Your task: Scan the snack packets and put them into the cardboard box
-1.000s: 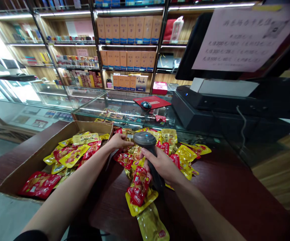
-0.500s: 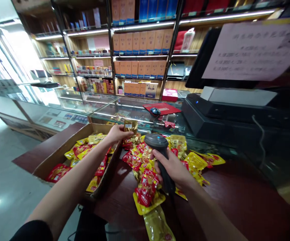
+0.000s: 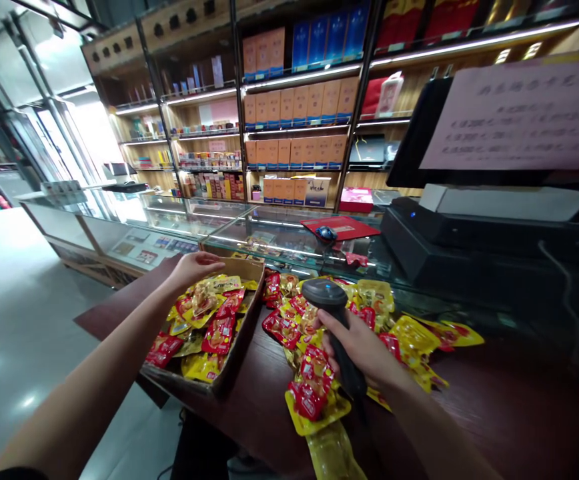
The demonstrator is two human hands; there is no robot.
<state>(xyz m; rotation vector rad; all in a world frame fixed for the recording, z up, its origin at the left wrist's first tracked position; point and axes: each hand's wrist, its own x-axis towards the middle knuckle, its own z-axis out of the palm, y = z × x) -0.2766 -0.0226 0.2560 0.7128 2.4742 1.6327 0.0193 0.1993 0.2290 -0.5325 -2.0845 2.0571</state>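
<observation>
Above the far left part of a cardboard box (image 3: 243, 353) is my left hand (image 3: 197, 268), its fingers stretched out and nothing visible in them. Red, yellow and gold snack packets (image 3: 219, 333) fill the box, with a small gold packet (image 3: 203, 298) lying on top below the hand. My right hand (image 3: 364, 343) is wrapped round the handle of a dark barcode scanner (image 3: 325, 293), whose head shows a blue light. Under and around the scanner, a loose heap of red and yellow packets (image 3: 314, 373) lies on the dark red tabletop (image 3: 259, 413).
Behind the heap runs a glass display counter (image 3: 279, 248) with a red mat (image 3: 354, 228) and a computer mouse (image 3: 326, 233). A dark checkout machine (image 3: 469, 233) with a paper sheet (image 3: 509, 120) stands at the right. Shelves of boxes (image 3: 299, 103) line the back wall.
My left hand has moved left from the heap to over the box and let go of the gold packet it held. The right hand keeps the scanner over the heap. The view has shifted.
</observation>
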